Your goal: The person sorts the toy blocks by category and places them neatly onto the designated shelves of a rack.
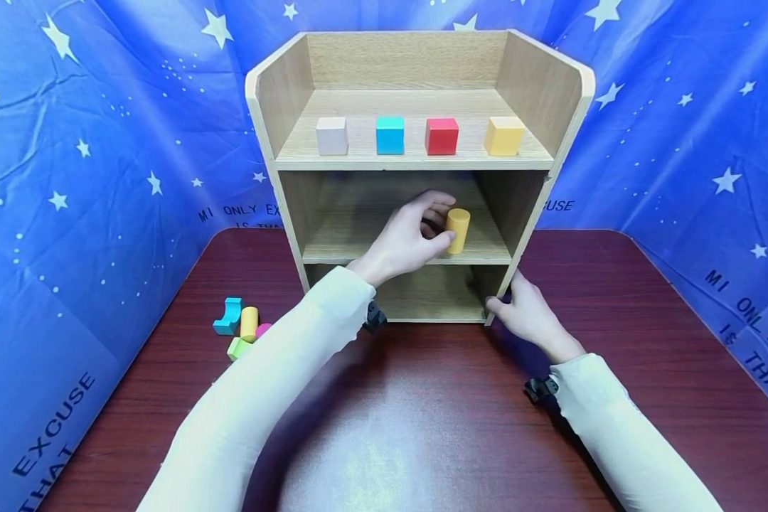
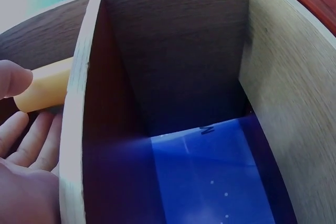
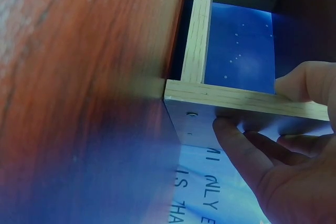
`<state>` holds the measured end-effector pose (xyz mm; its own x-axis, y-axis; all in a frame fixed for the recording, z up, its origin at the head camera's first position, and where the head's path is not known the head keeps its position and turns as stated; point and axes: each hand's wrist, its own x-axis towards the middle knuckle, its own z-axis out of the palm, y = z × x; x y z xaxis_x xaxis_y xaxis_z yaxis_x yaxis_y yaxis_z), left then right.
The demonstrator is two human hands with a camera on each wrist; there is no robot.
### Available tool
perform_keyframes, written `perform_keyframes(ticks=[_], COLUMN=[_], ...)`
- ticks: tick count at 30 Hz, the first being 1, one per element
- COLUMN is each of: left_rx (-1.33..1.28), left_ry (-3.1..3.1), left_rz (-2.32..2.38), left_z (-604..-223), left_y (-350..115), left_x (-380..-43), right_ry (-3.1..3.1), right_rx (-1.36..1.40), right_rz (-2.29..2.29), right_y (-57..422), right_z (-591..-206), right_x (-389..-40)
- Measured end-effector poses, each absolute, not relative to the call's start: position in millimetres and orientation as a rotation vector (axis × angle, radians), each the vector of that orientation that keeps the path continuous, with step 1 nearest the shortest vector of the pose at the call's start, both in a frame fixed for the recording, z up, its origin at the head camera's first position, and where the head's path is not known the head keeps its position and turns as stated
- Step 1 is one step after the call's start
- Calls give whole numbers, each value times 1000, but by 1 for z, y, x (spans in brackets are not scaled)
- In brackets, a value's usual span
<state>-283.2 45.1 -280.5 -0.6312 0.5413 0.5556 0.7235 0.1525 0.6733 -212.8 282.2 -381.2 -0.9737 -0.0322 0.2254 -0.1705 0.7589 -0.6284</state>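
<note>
A yellow cylinder (image 1: 458, 231) stands upright near the right end of the middle board of a wooden shelf unit (image 1: 409, 165). My left hand (image 1: 416, 231) is at its left side, the thumb overlapping its front edge. In the left wrist view, the fingertips (image 2: 47, 124) lie beside the cylinder (image 2: 47, 85) and are not wrapped round it; whether they touch it is unclear. With the thumb inside and the fingers outside, my right hand (image 1: 528, 309) grips the unit's right side panel (image 3: 252, 98) low down.
Along the top board stand a whitish cube (image 1: 332, 136), a blue cube (image 1: 390, 135), a red cube (image 1: 441, 136) and a yellow cube (image 1: 504, 136). Left on the table lie a blue curved block (image 1: 229, 317), another yellow cylinder (image 1: 249, 323), a green block (image 1: 238, 348) and a partly hidden pink piece (image 1: 263, 329).
</note>
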Motion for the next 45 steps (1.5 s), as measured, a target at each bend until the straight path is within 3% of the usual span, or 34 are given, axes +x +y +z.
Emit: perform_keyframes(ticks=[45], left_rx=[-1366], left_ry=[-2018], left_rz=[-1278], left_z=[-310], left_y=[-17], left_x=[-231], right_ry=[-2754], right_rx=[158], right_rz=[1007], right_y=[283], right_z=[-383], right_x=[-214])
